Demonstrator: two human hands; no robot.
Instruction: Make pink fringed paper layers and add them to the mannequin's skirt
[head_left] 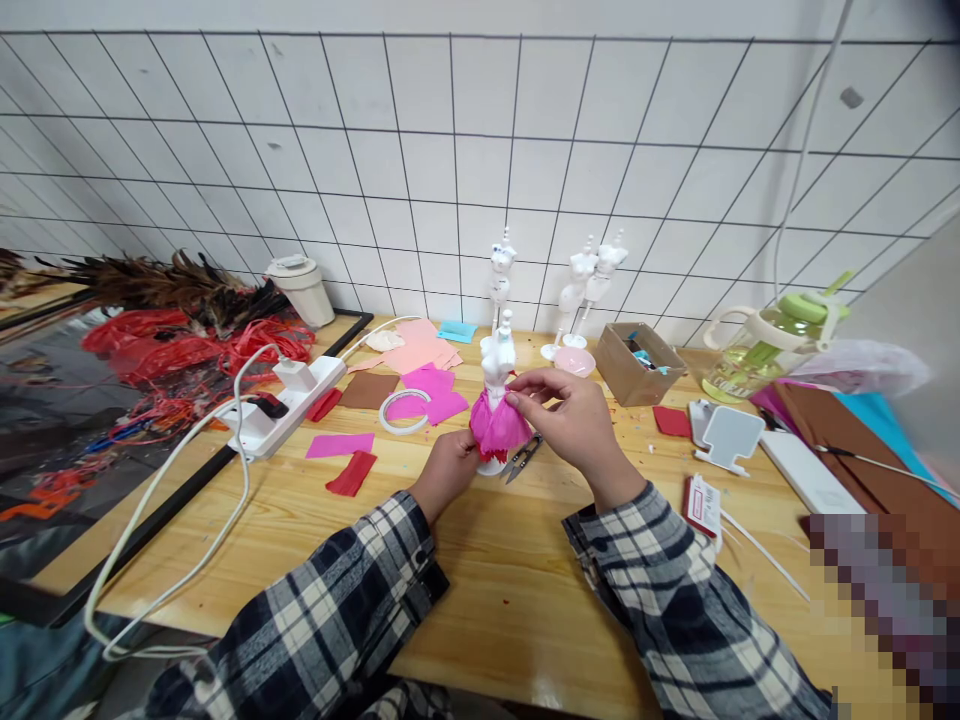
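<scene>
From the head view, the thing being handled is a small white mannequin [495, 365] on a stand, upright on the wooden table [517, 600], with a magenta crepe-paper skirt [499, 425] around its waist and a red paper layer [491, 457] peeping out below the hem; the right hand [574, 420] comes in from the mannequin's right, thumb and forefinger nearly together in a light pinch at the waist of the skirt, its other fingers loosely curled; the left hand [450, 465] is at the mannequin's lower left, fingers bent in against the hem and partly hidden behind it, so I can't tell whether they grip the paper, the stand or neither; thread snips [525, 458] lie just to the right of the mannequin's base, under the right hand; a tape roll [385, 420] rests on magenta paper pieces [442, 400] to its left, and another bare mannequin [501, 270] stands just behind it; what worries me is the thin paper, which could tear or slip at the waist if the pinch pulls too hard; the slim stand might tip if both hands push unevenly, and a lowered right hand could brush the snips' points.
</scene>
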